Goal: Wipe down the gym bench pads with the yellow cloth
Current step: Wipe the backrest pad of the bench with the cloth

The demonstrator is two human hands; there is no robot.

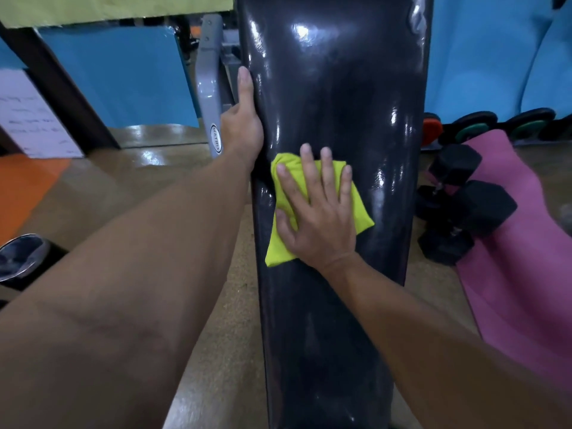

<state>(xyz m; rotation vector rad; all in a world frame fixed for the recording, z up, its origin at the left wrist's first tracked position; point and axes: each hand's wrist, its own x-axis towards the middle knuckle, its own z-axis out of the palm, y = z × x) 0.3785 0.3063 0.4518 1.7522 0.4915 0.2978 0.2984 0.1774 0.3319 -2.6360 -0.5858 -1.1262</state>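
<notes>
A long glossy black bench pad (pixel 337 88) runs up the middle of the view. A folded yellow cloth (pixel 360 209) lies flat on its left half. My right hand (pixel 318 209) presses down on the cloth with the fingers spread, covering most of it. My left hand (pixel 243 122) grips the pad's left edge a little higher up, thumb lying along the pad and fingers hidden behind the edge.
A grey metal bench frame (pixel 210 88) stands just left of the pad. Black hex dumbbells (pixel 464 205) lie on a pink mat (pixel 510 258) at the right, with weight plates (pixel 476 126) behind them. A shiny round metal object (pixel 18 255) sits at the left edge.
</notes>
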